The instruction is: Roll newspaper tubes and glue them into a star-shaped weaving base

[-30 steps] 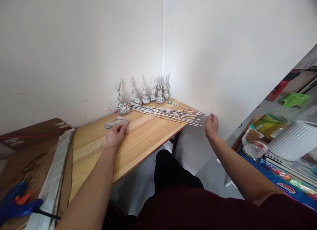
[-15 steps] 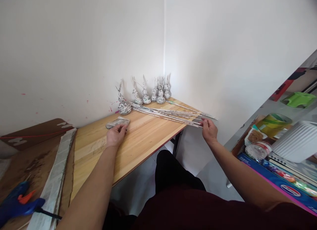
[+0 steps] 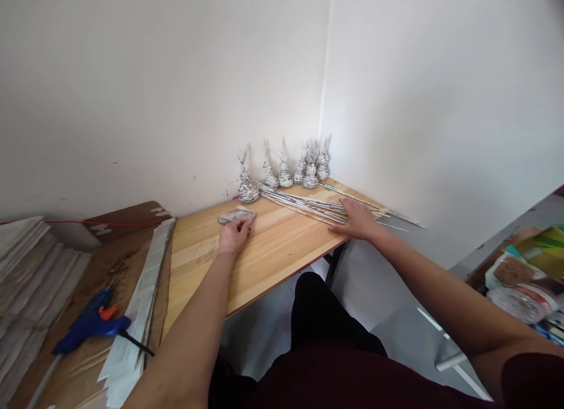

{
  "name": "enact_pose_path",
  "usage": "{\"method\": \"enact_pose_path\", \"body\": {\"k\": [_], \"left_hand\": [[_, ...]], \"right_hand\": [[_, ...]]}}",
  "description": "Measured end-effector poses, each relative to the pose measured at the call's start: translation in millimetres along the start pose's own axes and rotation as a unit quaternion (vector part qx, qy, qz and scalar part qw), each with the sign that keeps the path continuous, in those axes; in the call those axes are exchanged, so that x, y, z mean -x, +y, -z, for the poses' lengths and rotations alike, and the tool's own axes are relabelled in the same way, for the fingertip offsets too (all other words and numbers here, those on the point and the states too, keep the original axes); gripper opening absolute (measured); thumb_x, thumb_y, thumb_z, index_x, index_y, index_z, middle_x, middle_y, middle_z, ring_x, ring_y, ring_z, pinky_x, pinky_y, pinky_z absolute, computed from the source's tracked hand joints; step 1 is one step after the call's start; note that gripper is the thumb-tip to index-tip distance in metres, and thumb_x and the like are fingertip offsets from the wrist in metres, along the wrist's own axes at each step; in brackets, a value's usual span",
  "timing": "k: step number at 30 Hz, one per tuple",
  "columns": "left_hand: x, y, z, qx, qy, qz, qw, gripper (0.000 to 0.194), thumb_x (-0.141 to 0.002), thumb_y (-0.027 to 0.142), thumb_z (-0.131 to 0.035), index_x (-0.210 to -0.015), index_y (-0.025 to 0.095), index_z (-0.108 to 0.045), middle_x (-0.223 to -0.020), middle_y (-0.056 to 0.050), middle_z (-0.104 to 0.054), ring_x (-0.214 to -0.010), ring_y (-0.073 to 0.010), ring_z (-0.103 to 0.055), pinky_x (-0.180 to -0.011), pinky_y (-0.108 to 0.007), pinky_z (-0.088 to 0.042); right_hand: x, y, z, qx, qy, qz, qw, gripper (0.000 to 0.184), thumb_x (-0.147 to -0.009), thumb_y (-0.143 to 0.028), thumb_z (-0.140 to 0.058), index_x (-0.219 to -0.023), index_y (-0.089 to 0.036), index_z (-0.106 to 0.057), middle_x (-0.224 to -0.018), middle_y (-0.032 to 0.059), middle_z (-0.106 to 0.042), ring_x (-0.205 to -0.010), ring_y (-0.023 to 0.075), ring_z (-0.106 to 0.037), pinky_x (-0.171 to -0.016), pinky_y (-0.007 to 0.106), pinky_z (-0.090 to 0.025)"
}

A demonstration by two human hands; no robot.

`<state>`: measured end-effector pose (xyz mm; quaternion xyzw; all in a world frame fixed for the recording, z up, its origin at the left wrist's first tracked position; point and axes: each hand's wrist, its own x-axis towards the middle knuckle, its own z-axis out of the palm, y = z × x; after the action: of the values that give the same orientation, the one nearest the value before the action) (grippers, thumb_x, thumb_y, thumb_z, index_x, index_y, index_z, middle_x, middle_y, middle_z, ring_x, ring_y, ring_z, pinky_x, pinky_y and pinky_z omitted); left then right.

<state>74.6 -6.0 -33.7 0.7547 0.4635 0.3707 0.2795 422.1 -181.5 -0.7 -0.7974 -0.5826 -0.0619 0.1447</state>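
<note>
At its near edge, my left hand (image 3: 233,237) has its fingers closed on a grey, crumpled cloth (image 3: 234,214) lying on the wooden table. My right hand (image 3: 356,218) lies palm down with fingers spread over a bundle of thin rolled newspaper sticks (image 3: 304,202), near their right-hand ends. Some sticks reach past the table edge. Behind them, along the wall, stand several gourd-shaped pieces woven from newspaper strips; the leftmost woven gourd (image 3: 248,190) touches or nearly touches the sticks' far ends.
To the left are a blue glue gun (image 3: 90,327) with an orange trigger, flat newspaper strips (image 3: 143,309) on cardboard, and a newspaper stack (image 3: 30,297). White walls meet behind the wooden table (image 3: 264,268). A clear plastic container (image 3: 520,303) sits at far right.
My right hand has gone from pinching the stick ends to lying spread on the bundle, farther in over the table. My left hand stays at the cloth. The view has turned left.
</note>
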Motion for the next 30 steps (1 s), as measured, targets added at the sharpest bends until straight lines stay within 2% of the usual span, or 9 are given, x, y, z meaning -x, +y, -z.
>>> {"method": "enact_pose_path", "body": {"k": [2, 4, 7, 10, 14, 19, 23, 30], "left_hand": [[-0.2, -1.0, -0.7, 0.005, 0.004, 0.001, 1.0, 0.032, -0.08, 0.047, -0.055, -0.085, 0.019, -0.07, -0.065, -0.001, -0.067, -0.063, -0.0161, -0.061, -0.065, -0.027, -0.047], [-1.3, -3.5, -2.2, 0.012, 0.006, 0.003, 1.0, 0.032, -0.08, 0.048, -0.055, -0.084, 0.019, -0.07, -0.066, -0.002, -0.068, -0.062, -0.0162, -0.062, -0.065, -0.027, -0.047], [-3.2, -6.7, -4.3, 0.019, 0.008, 0.006, 1.0, 0.033, -0.08, 0.049, -0.055, -0.083, 0.02, -0.07, -0.063, -0.001, -0.067, -0.06, -0.0161, -0.061, -0.063, -0.027, -0.047], [-3.9, -6.4, -4.5, 0.025, 0.009, 0.009, 1.0, 0.033, -0.08, 0.049, -0.055, -0.082, 0.02, -0.07, -0.062, -0.001, -0.066, -0.059, -0.0161, -0.06, -0.062, -0.027, -0.047], [-2.6, -2.5, -2.8, 0.031, 0.006, 0.015, 0.999, 0.031, -0.08, 0.047, -0.056, -0.082, 0.019, -0.07, -0.064, -0.002, -0.067, -0.061, -0.016, -0.061, -0.063, -0.027, -0.047], [-1.8, -2.7, -2.0, 0.026, 0.007, 0.007, 1.0, 0.033, -0.08, 0.048, -0.055, -0.082, 0.019, -0.07, -0.067, -0.002, -0.068, -0.062, -0.016, -0.061, -0.063, -0.027, -0.047], [-2.0, -3.9, -2.1, 0.019, 0.01, 0.013, 1.0, 0.032, -0.08, 0.048, -0.056, -0.083, 0.02, -0.071, -0.067, -0.002, -0.068, -0.063, -0.0164, -0.061, -0.065, -0.027, -0.047], [-2.3, -1.1, -0.8, 0.022, 0.009, 0.01, 1.0, 0.032, -0.08, 0.047, -0.056, -0.084, 0.02, -0.071, -0.065, -0.002, -0.067, -0.062, -0.0165, -0.061, -0.064, -0.027, -0.046]], "right_hand": [[-23.3, -15.6, 1.1, 0.02, -0.051, 0.025, 0.998, 0.097, -0.069, -0.067, -0.064, -0.145, -0.015, -0.033, -0.15, 0.0183, -0.036, -0.137, 0.0352, -0.033, -0.11, 0.049, -0.024], [-43.4, -29.4, 3.9, 0.046, -0.093, 0.041, 0.994, 0.09, -0.074, -0.062, -0.063, -0.144, -0.013, -0.034, -0.148, 0.0194, -0.039, -0.134, 0.034, -0.039, -0.108, 0.045, -0.03], [-64.2, -42.8, 7.1, 0.075, -0.133, 0.06, 0.986, 0.062, -0.083, -0.047, -0.06, -0.132, -0.012, -0.05, -0.134, 0.0187, -0.055, -0.121, 0.0309, -0.053, -0.098, 0.037, -0.041], [-73.9, -47.3, 5.9, 0.094, -0.147, 0.061, 0.983, 0.036, -0.086, -0.033, -0.055, -0.115, -0.012, -0.062, -0.117, 0.0184, -0.066, -0.108, 0.0297, -0.061, -0.09, 0.035, -0.045], [-76.7, -47.7, 2.5, 0.121, -0.148, 0.038, 0.981, 0.035, -0.084, -0.025, -0.054, -0.112, -0.007, -0.063, -0.113, 0.0235, -0.065, -0.103, 0.0324, -0.062, -0.085, 0.037, -0.047], [-73.6, -47.8, 3.3, 0.126, -0.161, 0.033, 0.978, 0.035, -0.078, -0.024, -0.059, -0.109, -0.01, -0.066, -0.112, 0.021, -0.066, -0.103, 0.0315, -0.063, -0.084, 0.036, -0.048], [-68.5, -30.8, 7.7, 0.12, -0.161, 0.013, 0.98, 0.036, -0.08, -0.022, -0.056, -0.113, -0.012, -0.063, -0.112, 0.0194, -0.067, -0.099, 0.0297, -0.064, -0.081, 0.036, -0.049], [-66.5, 38.1, 18.8, 0.127, -0.142, -0.042, 0.981, 0.04, -0.076, -0.02, -0.058, -0.115, -0.01, -0.061, -0.111, 0.0215, -0.067, -0.1, 0.0319, -0.064, -0.081, 0.038, -0.048]]}}
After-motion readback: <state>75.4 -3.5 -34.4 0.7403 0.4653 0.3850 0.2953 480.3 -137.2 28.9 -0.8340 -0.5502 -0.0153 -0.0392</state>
